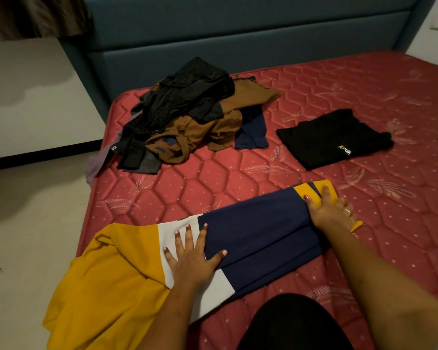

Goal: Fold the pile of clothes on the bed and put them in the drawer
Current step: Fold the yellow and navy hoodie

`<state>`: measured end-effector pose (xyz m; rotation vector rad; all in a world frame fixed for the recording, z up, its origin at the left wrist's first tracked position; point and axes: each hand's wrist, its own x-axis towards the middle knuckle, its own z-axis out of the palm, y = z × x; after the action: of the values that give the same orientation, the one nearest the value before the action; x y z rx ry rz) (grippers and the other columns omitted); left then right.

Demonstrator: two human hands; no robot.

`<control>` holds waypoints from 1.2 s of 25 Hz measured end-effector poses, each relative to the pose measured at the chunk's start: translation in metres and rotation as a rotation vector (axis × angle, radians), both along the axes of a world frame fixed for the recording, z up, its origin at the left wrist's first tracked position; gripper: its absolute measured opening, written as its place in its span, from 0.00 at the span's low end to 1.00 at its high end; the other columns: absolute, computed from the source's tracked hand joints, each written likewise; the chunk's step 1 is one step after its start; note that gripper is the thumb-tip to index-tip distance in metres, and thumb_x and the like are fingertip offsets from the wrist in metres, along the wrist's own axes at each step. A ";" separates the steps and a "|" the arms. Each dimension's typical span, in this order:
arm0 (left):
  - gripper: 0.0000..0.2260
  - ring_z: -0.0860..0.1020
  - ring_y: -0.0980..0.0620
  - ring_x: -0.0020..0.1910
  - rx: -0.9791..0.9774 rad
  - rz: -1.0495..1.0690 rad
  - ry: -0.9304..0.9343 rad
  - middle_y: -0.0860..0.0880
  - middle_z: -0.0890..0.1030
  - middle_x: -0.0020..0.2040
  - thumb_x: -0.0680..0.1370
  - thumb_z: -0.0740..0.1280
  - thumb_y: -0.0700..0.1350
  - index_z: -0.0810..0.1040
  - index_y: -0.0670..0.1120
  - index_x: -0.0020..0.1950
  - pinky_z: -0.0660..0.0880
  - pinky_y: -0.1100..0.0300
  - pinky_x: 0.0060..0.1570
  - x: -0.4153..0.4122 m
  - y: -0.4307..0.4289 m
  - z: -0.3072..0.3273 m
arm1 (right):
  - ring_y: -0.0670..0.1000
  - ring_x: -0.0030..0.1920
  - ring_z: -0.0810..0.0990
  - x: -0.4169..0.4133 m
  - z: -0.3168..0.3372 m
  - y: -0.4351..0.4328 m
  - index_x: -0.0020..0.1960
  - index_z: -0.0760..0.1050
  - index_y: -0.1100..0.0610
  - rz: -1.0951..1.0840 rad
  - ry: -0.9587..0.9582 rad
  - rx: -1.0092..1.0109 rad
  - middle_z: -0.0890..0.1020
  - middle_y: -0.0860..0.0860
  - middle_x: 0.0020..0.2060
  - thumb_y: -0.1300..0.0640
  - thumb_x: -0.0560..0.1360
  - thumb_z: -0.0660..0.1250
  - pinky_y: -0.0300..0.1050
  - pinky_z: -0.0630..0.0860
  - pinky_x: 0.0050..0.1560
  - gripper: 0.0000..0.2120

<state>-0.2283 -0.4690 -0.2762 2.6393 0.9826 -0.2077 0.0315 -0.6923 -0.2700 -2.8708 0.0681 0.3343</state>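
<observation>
Colour-block shirt (261,238) is laid across the lower centre of the frame, folded lengthwise into a long flat band: smooth matte knit, panels in mustard yellow, white and navy. The yellow end is draped in soft folds over the mattress edge at lower left. Left hand (191,258) is pressed flat on the white/navy seam, fingers straight and splayed, nothing gripped. Right hand (331,210) is laid on the yellow tip at the band's right end, fingers extended and spread against the cloth; a ring is seen on one finger. Unfolded pile (192,114) is heaped at upper centre-left: crumpled black, brown and navy fabric, with one lilac piece hanging off the bed's edge. Folded black tee (331,137) is set flat as a neat rectangle at centre right, well apart from the pile, small yellow-and-white lettering on it. Mattress (213,178) is red, quilted in a hexagon stitch with pale leaf motifs. Padded blue headboard (238,34) is seen along the top.
</observation>
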 end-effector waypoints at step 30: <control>0.20 0.74 0.49 0.64 -0.692 0.204 -0.352 0.50 0.77 0.65 0.75 0.69 0.40 0.75 0.52 0.66 0.70 0.62 0.61 0.025 -0.011 0.037 | 0.52 0.77 0.48 -0.154 0.035 0.128 0.77 0.55 0.42 0.681 -0.027 0.097 0.53 0.46 0.78 0.46 0.83 0.50 0.59 0.46 0.74 0.23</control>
<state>-0.2032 -0.4805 -0.2390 1.8554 0.8534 -0.0213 -0.1230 -0.5645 -0.2352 -2.7101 -0.9148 0.4014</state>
